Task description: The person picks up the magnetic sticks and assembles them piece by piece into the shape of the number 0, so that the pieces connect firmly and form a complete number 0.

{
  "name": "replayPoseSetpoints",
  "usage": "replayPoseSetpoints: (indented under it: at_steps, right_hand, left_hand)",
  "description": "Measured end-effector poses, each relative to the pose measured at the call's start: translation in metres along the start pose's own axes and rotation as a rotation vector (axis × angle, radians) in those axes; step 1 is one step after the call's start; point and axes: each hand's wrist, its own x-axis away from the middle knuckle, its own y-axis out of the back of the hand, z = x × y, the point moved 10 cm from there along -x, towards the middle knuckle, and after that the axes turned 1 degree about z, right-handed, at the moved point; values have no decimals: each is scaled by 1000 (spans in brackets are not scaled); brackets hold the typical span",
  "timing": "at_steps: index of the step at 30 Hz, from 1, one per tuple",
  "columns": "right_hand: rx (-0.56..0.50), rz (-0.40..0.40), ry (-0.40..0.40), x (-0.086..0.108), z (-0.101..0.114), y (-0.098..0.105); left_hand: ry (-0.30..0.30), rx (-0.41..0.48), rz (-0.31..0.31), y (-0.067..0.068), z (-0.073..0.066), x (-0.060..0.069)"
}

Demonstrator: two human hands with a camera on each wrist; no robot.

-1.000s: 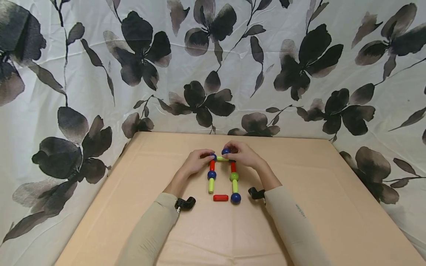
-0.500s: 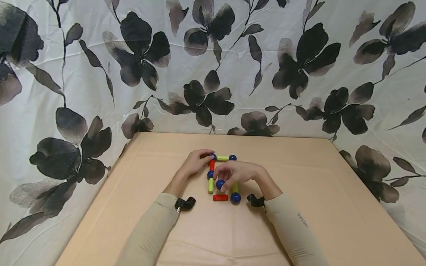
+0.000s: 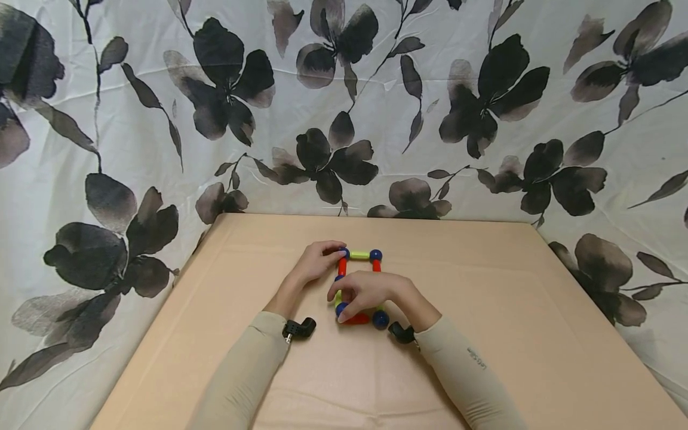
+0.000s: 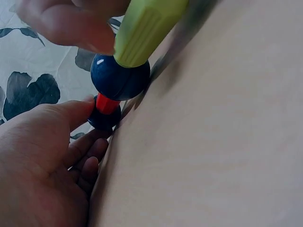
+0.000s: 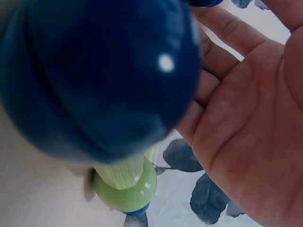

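Observation:
A rectangle of magnetic rods and balls lies on the table. My left hand point(image 3: 314, 264) pinches the blue ball point(image 3: 344, 254) at its far left corner. My right hand point(image 3: 373, 291) holds another blue ball point(image 3: 341, 309) between thumb and fingers, at the near left corner beside the near red rod point(image 3: 359, 320). In the left wrist view, a yellow-green rod point(image 4: 147, 33) meets a middle blue ball point(image 4: 120, 79), close to my right fingers. The near right blue ball point(image 5: 104, 75) looms in the right wrist view, with a green ball point(image 5: 125, 191) behind; my right hand hides that green ball from the head view.
The far side has a yellow-green rod point(image 3: 359, 255) and a blue corner ball point(image 3: 375, 255), with a red rod point(image 3: 377, 266) below it. The tan tabletop point(image 3: 473, 280) ends at a floral cloth point(image 3: 408, 113) behind.
My right hand has carried its blue ball from the far right corner toward me and left, to the near left corner. The left hand stays at the far left ball.

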Motion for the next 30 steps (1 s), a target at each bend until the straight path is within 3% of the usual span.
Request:
replayPoseSetpoints:
  at_steps: [12, 21, 30]
  right_hand:
    - [150, -37, -41, -7, 3, -3]
    - [182, -43, -90, -8, -1, -6]
    - [189, -42, -66, -6, 5, -3]
  left_hand:
    - [13, 1, 2, 1, 0, 0]
    - [15, 18, 8, 0, 0, 0]
    - [23, 21, 10, 1, -1, 1]
